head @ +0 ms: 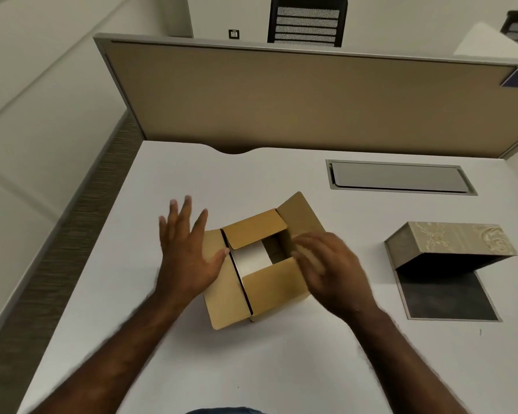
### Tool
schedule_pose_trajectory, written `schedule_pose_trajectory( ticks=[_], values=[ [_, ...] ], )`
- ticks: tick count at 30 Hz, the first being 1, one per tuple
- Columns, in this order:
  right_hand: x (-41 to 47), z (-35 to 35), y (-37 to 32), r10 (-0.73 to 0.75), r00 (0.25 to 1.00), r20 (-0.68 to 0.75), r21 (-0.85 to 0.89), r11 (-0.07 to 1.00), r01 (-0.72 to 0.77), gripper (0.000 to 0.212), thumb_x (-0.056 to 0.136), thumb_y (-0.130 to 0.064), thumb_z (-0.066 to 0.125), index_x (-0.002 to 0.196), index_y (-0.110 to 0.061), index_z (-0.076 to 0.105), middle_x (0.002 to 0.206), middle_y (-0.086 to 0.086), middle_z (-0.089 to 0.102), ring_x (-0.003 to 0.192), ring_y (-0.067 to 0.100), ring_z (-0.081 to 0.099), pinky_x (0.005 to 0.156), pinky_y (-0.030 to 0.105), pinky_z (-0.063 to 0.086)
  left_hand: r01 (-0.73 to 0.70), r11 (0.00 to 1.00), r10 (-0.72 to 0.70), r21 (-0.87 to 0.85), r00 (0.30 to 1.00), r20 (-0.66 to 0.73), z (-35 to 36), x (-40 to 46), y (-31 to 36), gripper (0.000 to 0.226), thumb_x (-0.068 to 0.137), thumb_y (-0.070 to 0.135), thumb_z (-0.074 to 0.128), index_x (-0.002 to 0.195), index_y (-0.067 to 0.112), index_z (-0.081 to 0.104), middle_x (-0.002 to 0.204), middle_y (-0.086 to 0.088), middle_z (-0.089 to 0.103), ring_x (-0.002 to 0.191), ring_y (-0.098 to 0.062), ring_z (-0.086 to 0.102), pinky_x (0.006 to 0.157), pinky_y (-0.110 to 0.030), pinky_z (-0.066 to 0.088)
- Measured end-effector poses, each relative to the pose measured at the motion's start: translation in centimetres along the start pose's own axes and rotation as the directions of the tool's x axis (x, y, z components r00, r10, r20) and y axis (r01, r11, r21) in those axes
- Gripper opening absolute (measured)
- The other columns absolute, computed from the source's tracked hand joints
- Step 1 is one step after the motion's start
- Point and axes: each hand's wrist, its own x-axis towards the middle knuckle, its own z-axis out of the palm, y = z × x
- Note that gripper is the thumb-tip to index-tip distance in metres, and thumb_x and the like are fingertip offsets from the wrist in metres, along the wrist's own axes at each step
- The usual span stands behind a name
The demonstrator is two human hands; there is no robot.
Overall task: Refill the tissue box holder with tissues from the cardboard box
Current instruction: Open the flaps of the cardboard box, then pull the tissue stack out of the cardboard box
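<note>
A brown cardboard box (269, 282) stands in the middle of the white desk (168, 354) with its flaps partly spread. Through the gap between the flaps a white tissue pack (250, 258) shows inside. My left hand (186, 252) lies flat with fingers apart against the box's left flap. My right hand (326, 267) is blurred over the right side of the box, fingers curled at the right flap; I cannot tell if it grips the flap. The beige patterned tissue box holder (458, 240) stands to the right, tipped open over its dark base (446, 297).
A tan partition wall (296, 97) closes the far edge of the desk. A grey cable hatch (398, 176) is set into the desk at the back right. A black mesh chair (307, 20) stands beyond the partition. The desk's left edge drops to a carpeted floor.
</note>
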Motion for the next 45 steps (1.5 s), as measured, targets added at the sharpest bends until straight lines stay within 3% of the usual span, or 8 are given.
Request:
schedule_pose_trajectory(
  ticks=[2, 6, 12, 17, 25, 35, 40, 45],
  values=[
    [0.7, 0.6, -0.5, -0.022, 0.948, 0.317, 0.004, 1.0, 0.022, 0.044, 0.1, -0.043, 0.069, 0.141, -0.024, 0.068, 0.147, -0.006, 0.066, 0.14, 0.012, 0.056, 0.111, 0.038, 0.052, -0.087, 0.992, 0.07, 0.094, 0.983, 0.171, 0.1, 2.1, 0.4, 0.099, 0.083, 0.062, 0.068, 0.161, 0.017, 0.029, 0.174, -0.012, 0.013, 0.16, -0.031, 0.0, 0.128, -0.053, 0.0],
    [1.3, 1.7, -0.7, 0.134, 0.608, 0.782, -0.193, 0.981, 0.032, 0.092, 0.094, -0.054, 0.074, 0.17, -0.029, 0.026, 0.179, -0.006, 0.021, 0.167, 0.017, 0.008, 0.135, 0.038, 0.014, -0.155, 0.986, 0.119, 0.06, 0.909, 0.4, 1.3, 3.9, 1.8, 0.094, 0.089, 0.053, 0.07, 0.163, 0.019, 0.022, 0.17, -0.006, 0.027, 0.158, -0.024, 0.019, 0.129, -0.042, 0.002],
    [-0.2, 0.6, -1.2, 0.059, 0.806, 0.59, -0.178, 0.982, 0.059, 0.067, 0.095, -0.036, 0.076, 0.156, -0.035, 0.047, 0.149, -0.01, 0.053, 0.138, 0.016, 0.044, 0.114, 0.033, 0.046, -0.002, 0.976, 0.053, -0.219, 0.973, 0.226, 1.6, 4.2, 1.8, 0.042, 0.101, 0.031, 0.061, 0.139, 0.013, 0.062, 0.132, -0.01, 0.071, 0.121, -0.03, 0.065, 0.101, -0.036, 0.048],
    [-3.9, -0.6, -1.0, -0.029, 0.933, 0.359, -0.101, 0.992, 0.07, 0.021, 0.095, -0.02, 0.078, 0.113, -0.03, 0.071, 0.111, -0.013, 0.071, 0.103, 0.012, 0.059, 0.083, 0.023, 0.051, 0.02, 0.96, 0.01, -0.279, 0.994, 0.105, 1.4, 5.3, 1.7, 0.048, 0.105, 0.03, 0.056, 0.15, 0.022, 0.046, 0.123, -0.011, 0.075, 0.107, -0.029, 0.072, 0.089, -0.034, 0.054],
    [-12.6, 1.3, 1.8, -0.057, 0.924, 0.377, -0.047, 0.996, 0.081, 0.052, 0.099, -0.021, 0.074, 0.147, -0.036, 0.064, 0.164, -0.015, 0.052, 0.155, 0.009, 0.044, 0.127, 0.043, 0.038, 0.125, 0.958, -0.112, -0.258, 0.992, 0.062, 3.9, 6.5, 0.6, 0.043, 0.104, 0.026, 0.056, 0.146, 0.018, 0.052, 0.131, -0.014, 0.062, 0.111, -0.032, 0.064, 0.091, -0.039, 0.051],
    [-10.1, -0.4, -1.1, 0.18, 0.934, 0.308, 0.021, 0.98, -0.196, 0.056, 0.093, -0.072, 0.068, 0.134, -0.034, 0.074, 0.145, -0.021, 0.067, 0.137, -0.002, 0.058, 0.111, 0.031, 0.054, 0.188, 0.973, -0.175, -0.135, 0.979, 0.1, 4.2, 4.7, -0.2, 0.045, 0.103, 0.037, 0.056, 0.142, 0.014, 0.061, 0.158, -0.016, 0.047, 0.139, -0.037, 0.051, 0.114, -0.054, 0.038],
    [-2.2, -0.5, -3.1, 0.507, 0.764, 0.399, 0.245, 0.744, -0.621, 0.051, 0.1, -0.054, 0.066, 0.146, -0.032, 0.063, 0.138, -0.02, 0.069, 0.12, -0.003, 0.065, 0.093, 0.01, 0.049, 0.082, 0.99, -0.082, -0.119, 0.997, 0.007, 3.9, 1.5, -0.3, 0.034, 0.097, 0.026, 0.066, 0.125, 0.007, 0.072, 0.14, -0.021, 0.064, 0.121, -0.039, 0.066, 0.102, -0.055, 0.052],
    [3.2, 4.9, -1.3, 0.553, 0.485, 0.677, -0.039, 0.685, -0.727, 0.031, 0.099, -0.061, 0.063, 0.113, -0.033, 0.058, 0.102, -0.012, 0.061, 0.086, 0.01, 0.057, 0.079, 0.038, 0.055, 0.107, 0.987, -0.101, -0.124, 0.994, 0.05, 3.7, 0.5, 0.5, 0.033, 0.099, 0.026, 0.061, 0.126, 0.009, 0.072, 0.135, -0.016, 0.069, 0.12, -0.037, 0.067, 0.102, -0.054, 0.048]
  ],
)
